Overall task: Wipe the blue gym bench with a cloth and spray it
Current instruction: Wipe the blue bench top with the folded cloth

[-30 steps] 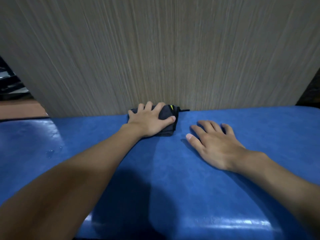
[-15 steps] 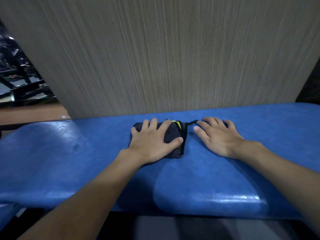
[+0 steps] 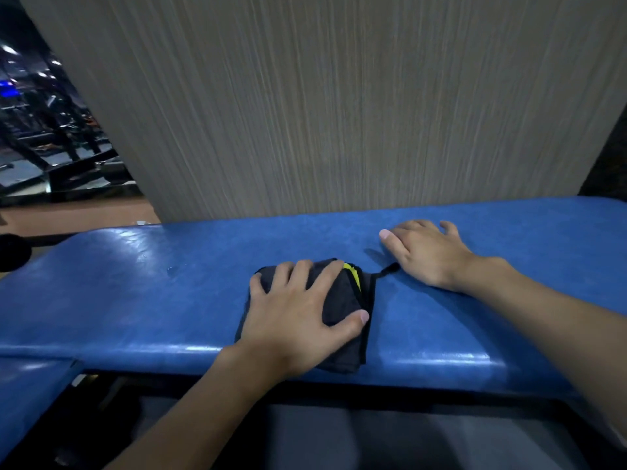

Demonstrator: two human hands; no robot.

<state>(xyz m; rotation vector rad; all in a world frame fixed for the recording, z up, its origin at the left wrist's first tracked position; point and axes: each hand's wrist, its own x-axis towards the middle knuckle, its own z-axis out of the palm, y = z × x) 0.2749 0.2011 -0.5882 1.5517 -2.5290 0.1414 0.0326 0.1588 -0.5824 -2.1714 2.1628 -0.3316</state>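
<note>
Cloth slid nearer, under left hand, right hand beside

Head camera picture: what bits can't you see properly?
All in the head view:
- Cloth: mostly covered by the left hand.
- Bench: both ends cut off by the picture edges; underneath is too dark to make out.
- Gym machines, top left: dark and blurred.
- Spray bottle: nowhere in the frame.

Dim and soft, glare on bench, edges bowed
</note>
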